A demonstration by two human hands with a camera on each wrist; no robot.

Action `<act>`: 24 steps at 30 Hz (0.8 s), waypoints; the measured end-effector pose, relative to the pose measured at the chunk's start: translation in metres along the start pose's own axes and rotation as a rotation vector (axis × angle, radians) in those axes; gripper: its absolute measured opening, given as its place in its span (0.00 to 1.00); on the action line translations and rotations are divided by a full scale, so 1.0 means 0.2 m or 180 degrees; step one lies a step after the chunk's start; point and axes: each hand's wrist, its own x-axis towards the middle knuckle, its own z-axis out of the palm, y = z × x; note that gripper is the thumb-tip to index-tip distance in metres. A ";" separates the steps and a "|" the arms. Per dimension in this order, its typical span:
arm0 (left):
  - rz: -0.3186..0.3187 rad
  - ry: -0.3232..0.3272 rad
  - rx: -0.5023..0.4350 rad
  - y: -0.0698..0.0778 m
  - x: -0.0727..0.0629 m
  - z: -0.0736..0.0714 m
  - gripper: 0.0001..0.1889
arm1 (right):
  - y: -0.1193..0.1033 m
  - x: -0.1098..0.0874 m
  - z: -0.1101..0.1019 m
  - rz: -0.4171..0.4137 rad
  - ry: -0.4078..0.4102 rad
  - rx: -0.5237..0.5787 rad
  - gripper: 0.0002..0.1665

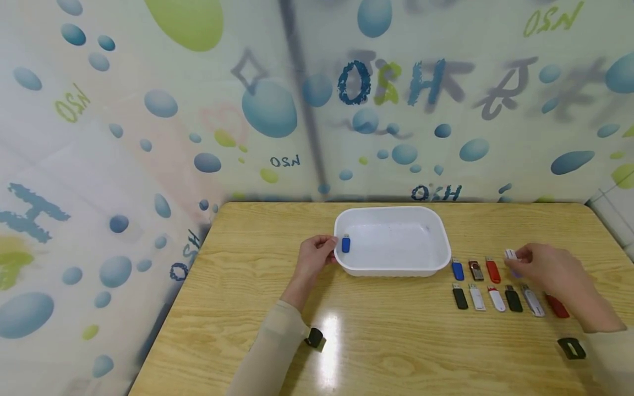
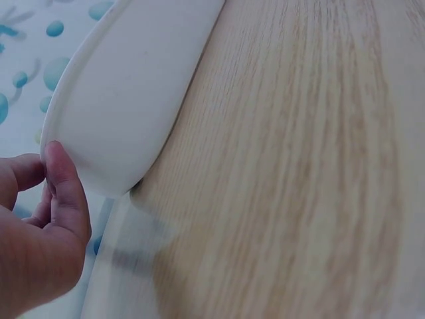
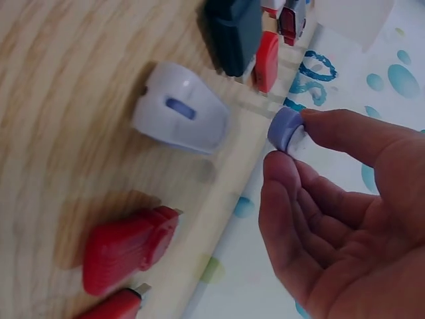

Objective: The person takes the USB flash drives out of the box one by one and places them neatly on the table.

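My left hand (image 1: pixel 317 254) grips the left rim of a white plastic basin (image 1: pixel 396 269), thumb and fingers pinching its edge in the left wrist view. Inside the basin, near that end, lies a blue USB stick (image 1: pixel 345 244). On the right, my right hand (image 1: pixel 552 269) pinches a white and purple USB stick (image 3: pixel 285 129) between thumb and fingertips, over the back row of sticks. Close by that hand are a silver-grey USB stick (image 1: pixel 533 301) and a red USB stick (image 1: pixel 557 306), the red one partly covered by the hand in the head view.
Right of the basin, more USB sticks lie in two rows on the wooden table (image 1: pixel 396 341): blue (image 1: pixel 458 270), swivel (image 1: pixel 476 270) and red (image 1: pixel 492 270) behind, black (image 1: pixel 460 297), white (image 1: pixel 477 297), red-white (image 1: pixel 496 299) and dark (image 1: pixel 513 299) in front. A patterned curtain (image 1: pixel 317 110) hangs behind.
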 end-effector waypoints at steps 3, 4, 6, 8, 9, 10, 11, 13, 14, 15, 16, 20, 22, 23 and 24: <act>0.0002 0.0009 -0.0012 0.00 0.00 0.00 0.15 | 0.01 0.00 0.01 0.0029 -0.0068 -0.0032 0.28; 0.0000 0.0013 -0.0020 0.00 0.01 0.00 0.15 | 0.01 0.01 0.01 0.0034 -0.0086 -0.0039 0.28; 0.0014 0.0021 -0.0024 -0.01 0.01 0.00 0.14 | 0.02 0.01 0.01 0.0076 -0.0125 -0.0043 0.28; 0.0009 0.0036 -0.0022 -0.01 0.01 0.00 0.14 | 0.02 0.01 0.01 0.0100 -0.0183 -0.0049 0.28; 0.0003 0.0044 -0.0010 -0.01 0.01 0.00 0.14 | 0.02 0.01 0.02 0.0107 -0.0215 -0.0050 0.28; 0.0005 0.0048 0.0001 -0.01 0.01 0.00 0.14 | 0.02 0.02 0.02 0.0114 -0.0240 -0.0051 0.28; 0.0003 0.0053 0.0017 -0.01 0.00 0.00 0.14 | 0.02 0.02 0.02 0.0119 -0.0262 -0.0055 0.27; -0.0007 0.0058 0.0040 0.00 0.00 0.00 0.14 | 0.03 0.02 0.02 0.0096 -0.0279 -0.0077 0.27; -0.0009 0.0056 0.0048 0.00 0.00 0.00 0.14 | 0.03 0.02 0.02 0.0090 -0.0286 -0.0088 0.27; -0.0009 0.0053 0.0044 0.00 0.00 0.00 0.14 | 0.04 0.02 0.03 0.0076 -0.0285 -0.0100 0.27; -0.0005 0.0048 0.0038 0.00 -0.01 0.00 0.14 | 0.04 0.03 0.03 0.0065 -0.0286 -0.0114 0.27; 0.0004 0.0038 0.0037 0.00 -0.01 0.00 0.14 | 0.04 0.03 0.03 0.0053 -0.0311 -0.0163 0.27; 0.0009 0.0039 0.0044 0.01 -0.01 0.00 0.14 | 0.04 0.03 0.03 0.0067 -0.0330 -0.0177 0.27; 0.0010 0.0037 0.0057 0.01 -0.01 0.00 0.14 | 0.04 0.03 0.04 0.0070 -0.0339 -0.0185 0.26; 0.0012 0.0036 0.0059 0.01 -0.01 0.00 0.14 | 0.04 0.04 0.04 0.0072 -0.0345 -0.0192 0.26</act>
